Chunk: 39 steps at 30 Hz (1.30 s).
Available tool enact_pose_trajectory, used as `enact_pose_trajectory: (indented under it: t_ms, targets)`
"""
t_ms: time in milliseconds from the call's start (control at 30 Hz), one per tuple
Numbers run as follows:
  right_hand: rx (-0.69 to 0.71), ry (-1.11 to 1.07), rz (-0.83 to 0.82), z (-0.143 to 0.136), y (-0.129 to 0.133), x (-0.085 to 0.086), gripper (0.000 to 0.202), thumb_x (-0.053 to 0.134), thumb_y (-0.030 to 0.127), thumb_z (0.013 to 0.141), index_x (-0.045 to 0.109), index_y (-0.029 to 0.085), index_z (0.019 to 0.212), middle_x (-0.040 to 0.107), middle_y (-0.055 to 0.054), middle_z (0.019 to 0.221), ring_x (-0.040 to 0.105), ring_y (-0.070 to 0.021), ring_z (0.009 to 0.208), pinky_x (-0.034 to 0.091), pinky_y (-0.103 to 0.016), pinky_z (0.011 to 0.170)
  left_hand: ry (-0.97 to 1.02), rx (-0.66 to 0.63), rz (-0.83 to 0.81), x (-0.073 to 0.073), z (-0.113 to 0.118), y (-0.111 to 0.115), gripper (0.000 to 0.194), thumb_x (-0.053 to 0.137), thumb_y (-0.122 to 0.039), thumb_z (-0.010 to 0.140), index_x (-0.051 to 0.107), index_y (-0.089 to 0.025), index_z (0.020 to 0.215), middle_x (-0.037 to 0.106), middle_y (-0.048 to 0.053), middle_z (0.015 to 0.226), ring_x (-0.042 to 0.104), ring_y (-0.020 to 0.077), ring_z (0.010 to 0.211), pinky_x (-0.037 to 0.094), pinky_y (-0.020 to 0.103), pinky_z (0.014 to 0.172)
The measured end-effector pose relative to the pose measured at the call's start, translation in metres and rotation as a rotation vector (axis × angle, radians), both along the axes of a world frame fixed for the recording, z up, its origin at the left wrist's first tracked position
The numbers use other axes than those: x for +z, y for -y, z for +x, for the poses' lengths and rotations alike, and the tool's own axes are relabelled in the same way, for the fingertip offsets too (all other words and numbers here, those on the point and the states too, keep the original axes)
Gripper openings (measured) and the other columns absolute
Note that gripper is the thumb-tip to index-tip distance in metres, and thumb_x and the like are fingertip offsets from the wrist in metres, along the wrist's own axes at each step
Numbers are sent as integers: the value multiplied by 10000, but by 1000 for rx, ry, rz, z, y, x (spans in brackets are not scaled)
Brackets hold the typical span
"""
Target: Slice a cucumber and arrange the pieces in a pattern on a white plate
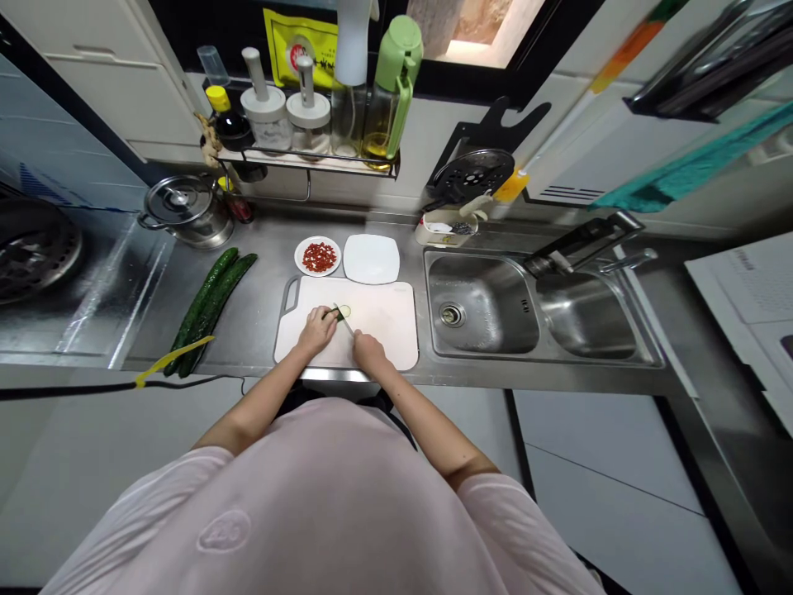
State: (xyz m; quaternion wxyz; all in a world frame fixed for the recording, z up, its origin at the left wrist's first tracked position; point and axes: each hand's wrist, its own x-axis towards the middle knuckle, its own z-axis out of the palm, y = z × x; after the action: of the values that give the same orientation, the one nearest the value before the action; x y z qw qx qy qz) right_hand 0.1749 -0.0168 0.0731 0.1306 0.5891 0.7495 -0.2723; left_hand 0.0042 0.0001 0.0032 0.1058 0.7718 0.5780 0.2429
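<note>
On the white cutting board point(384, 322) my left hand point(317, 332) is closed over a short piece of cucumber point(333, 315), which its fingers partly hide. My right hand point(370, 354) grips a knife point(344, 321) by its handle, and the blade stands at the cucumber's right end. A pale round cucumber slice point(345, 311) lies beside the blade. Behind the board sit a round plate point(299, 258) of chopped red pieces that look like chili and a white square plate point(372, 258). Two long green cucumbers point(214, 306) lie to the left on the steel counter.
A steel double sink point(483, 306) is set into the counter on the right. A lidded pot point(186, 211) stands at the back left. Above hangs a shelf point(315, 162) with jars and bottles. A black cable with a yellow tie point(173, 359) crosses the front edge at left.
</note>
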Motion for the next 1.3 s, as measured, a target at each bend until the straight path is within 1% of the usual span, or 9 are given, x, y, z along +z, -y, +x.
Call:
enact_pose_trajectory:
  t_ms: [267, 533, 833, 1000, 1133, 1300]
  targets:
    - [-2, -8, -23, 15, 14, -1, 192, 389, 120, 870, 477, 147, 1039, 624, -129, 947, 606, -219, 875, 425, -287, 692, -4, -3, 0, 1, 0, 0, 308, 398, -282, 901, 528, -210, 1171, 495, 94, 1058, 437, 218, 1004, 376, 381, 890]
    - [-5, 7, -32, 21, 22, -2, 191, 393, 122, 872, 478, 147, 1041, 628, -126, 932, 608, -220, 863, 406, -280, 679, 5, -10, 14, 1, 0, 0, 305, 398, -285, 902, 523, -210, 1171, 494, 93, 1056, 444, 215, 997, 376, 380, 889]
    - [4, 5, -47, 26, 27, 6, 204, 388, 109, 864, 477, 138, 1046, 628, -131, 937, 606, -220, 857, 395, -277, 668, 18, -18, 16, 3, 0, 0, 293, 393, -290, 906, 512, -212, 1163, 496, 92, 1055, 448, 215, 1003, 374, 385, 893]
    - [7, 15, -42, 27, 29, 5, 189, 391, 111, 864, 477, 141, 1030, 631, -125, 922, 610, -223, 836, 390, -274, 638, 18, -19, 16, 3, 0, 0, 288, 392, -291, 907, 507, -209, 1158, 498, 92, 1051, 449, 215, 1003, 376, 386, 892]
    - [6, 25, -48, 28, 30, 4, 184, 392, 118, 875, 471, 145, 1040, 629, -126, 937, 608, -215, 854, 390, -270, 654, 22, -21, 18, 3, 0, 0, 291, 391, -289, 907, 501, -208, 1163, 498, 92, 1051, 449, 216, 1004, 376, 388, 889]
    - [4, 31, -70, 28, 29, 7, 186, 401, 125, 880, 470, 144, 1052, 625, -130, 952, 603, -209, 864, 392, -267, 668, 22, -20, 11, 3, 0, 0, 287, 397, -288, 903, 505, -208, 1156, 500, 93, 1053, 448, 219, 1014, 372, 393, 889]
